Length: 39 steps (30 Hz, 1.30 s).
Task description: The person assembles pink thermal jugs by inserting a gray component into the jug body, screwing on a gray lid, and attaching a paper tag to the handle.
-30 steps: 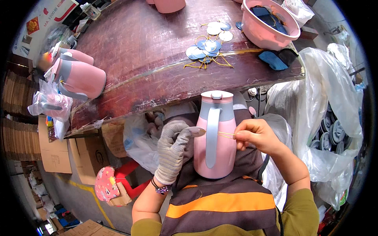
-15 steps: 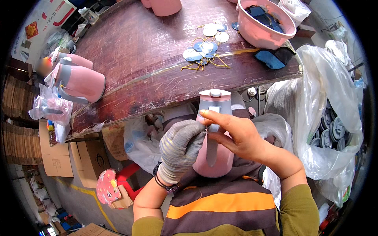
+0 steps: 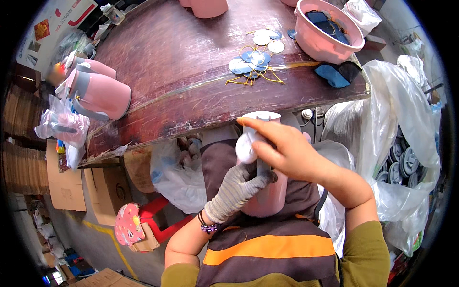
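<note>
The right hand (image 3: 291, 150) has the white tag (image 3: 245, 148) under its thumb, forefinger stretched out; the gloved left hand (image 3: 236, 189) curls at the handle (image 3: 262, 193) just below, its exact hold hidden. The pink pot (image 3: 275, 198) rests upright on the lap beneath both hands. A steady pot and light pinch would suit this fiddly work. Beyond the hands, the scuffed table (image 3: 158, 107) bears loose tags (image 3: 251, 61); bagged lids (image 3: 409, 160) lie rightward.
</note>
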### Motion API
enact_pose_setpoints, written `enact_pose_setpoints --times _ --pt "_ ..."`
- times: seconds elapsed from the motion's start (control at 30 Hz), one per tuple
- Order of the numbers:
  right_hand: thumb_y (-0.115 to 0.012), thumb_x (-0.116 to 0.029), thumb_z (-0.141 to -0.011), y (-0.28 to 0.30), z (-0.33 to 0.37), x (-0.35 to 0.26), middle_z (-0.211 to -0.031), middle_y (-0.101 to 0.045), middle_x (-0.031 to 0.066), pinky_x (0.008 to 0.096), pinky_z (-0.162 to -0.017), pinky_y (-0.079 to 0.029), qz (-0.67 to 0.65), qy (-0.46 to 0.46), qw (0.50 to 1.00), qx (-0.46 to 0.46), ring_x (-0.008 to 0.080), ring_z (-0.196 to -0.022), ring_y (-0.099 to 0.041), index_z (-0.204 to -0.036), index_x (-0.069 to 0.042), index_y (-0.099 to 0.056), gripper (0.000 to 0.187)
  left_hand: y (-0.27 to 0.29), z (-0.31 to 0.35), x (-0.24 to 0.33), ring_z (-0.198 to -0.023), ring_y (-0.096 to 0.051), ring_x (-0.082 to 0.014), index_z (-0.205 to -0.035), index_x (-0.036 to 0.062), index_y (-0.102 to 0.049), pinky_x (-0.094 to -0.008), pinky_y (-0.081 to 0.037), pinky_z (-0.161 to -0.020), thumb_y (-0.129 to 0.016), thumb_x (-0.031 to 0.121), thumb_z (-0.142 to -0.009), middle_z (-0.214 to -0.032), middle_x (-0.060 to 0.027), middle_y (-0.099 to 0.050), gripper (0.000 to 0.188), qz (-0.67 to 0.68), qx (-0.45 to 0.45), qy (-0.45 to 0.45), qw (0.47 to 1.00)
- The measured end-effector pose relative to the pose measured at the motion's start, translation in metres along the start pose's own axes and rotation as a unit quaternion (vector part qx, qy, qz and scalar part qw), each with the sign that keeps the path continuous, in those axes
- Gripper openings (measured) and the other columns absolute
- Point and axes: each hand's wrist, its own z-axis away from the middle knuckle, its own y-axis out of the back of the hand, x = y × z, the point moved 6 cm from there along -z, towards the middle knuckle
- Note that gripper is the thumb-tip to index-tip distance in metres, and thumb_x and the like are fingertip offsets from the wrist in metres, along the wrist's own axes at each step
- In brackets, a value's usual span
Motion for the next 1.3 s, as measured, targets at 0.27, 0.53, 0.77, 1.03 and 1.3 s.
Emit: enact_pose_setpoints --times 0.27,0.53,0.77,1.03,1.3 --pt "-0.051 -0.007 -0.084 0.062 0.017 0.095 -0.09 -0.063 -0.0012 0.0164 -0.047 -0.032 -0.33 -0.257 0.893 0.168 -0.0014 -0.063 -0.045 -0.119 -0.004 -0.06 0.036 0.018 0.035 -0.006 -0.087 -0.059 -0.0077 -0.109 -0.0008 -0.06 -0.0244 -0.048 -0.079 -0.066 0.018 -0.09 -0.092 -0.002 -0.065 0.027 0.178 0.047 -0.001 0.983" --pt "-0.058 -0.02 -0.093 0.044 -0.001 0.079 -0.088 -0.061 0.003 0.017 -0.058 -0.041 -0.349 -0.192 0.91 0.114 0.0055 -0.069 -0.055 -0.127 -0.003 -0.052 0.038 0.035 0.067 0.054 -0.072 -0.062 -0.0099 -0.109 -0.0009 -0.058 -0.0243 -0.051 -0.063 -0.065 0.013 -0.089 -0.089 -0.0044 -0.064 0.025 0.078 0.048 -0.06 0.994" --pt "-0.06 -0.019 -0.092 0.039 -0.045 0.104 -0.087 -0.061 0.0029 0.0166 -0.058 -0.041 -0.35 -0.201 0.908 0.112 0.0052 -0.068 -0.054 -0.12 -0.003 -0.058 0.033 0.147 0.034 0.139 -0.083 -0.06 -0.013 -0.118 -0.0026 -0.053 -0.0278 -0.05 -0.073 -0.053 0.009 -0.096 -0.102 -0.0096 -0.064 0.024 -0.047 0.262 -0.337 0.903" --pt "-0.059 -0.02 -0.087 0.065 -0.199 0.115 -0.092 -0.066 0.0086 0.0284 -0.067 -0.049 -0.088 -0.05 0.991 0.091 0.0149 -0.078 -0.063 -0.119 -0.002 -0.058 0.037 0.34 -0.024 0.13 -0.062 -0.053 -0.0063 -0.115 0.006 -0.058 -0.0187 -0.042 -0.054 -0.061 0.015 -0.093 -0.095 -0.0021 -0.066 0.024 -0.012 0.426 -0.331 0.842" --pt "-0.07 -0.034 -0.074 0.163 -0.447 0.089 -0.121 -0.06 0.0219 0.0515 -0.087 -0.05 0.488 -0.002 0.835 0.254 0.0407 -0.105 -0.061 -0.145 -0.012 -0.029 0.085 0.322 -0.012 0.069 -0.068 -0.051 -0.0052 -0.104 0.0074 -0.058 -0.0203 -0.041 -0.054 -0.053 0.025 -0.097 -0.093 0.0004 -0.059 0.02 -0.079 0.518 -0.213 0.825"
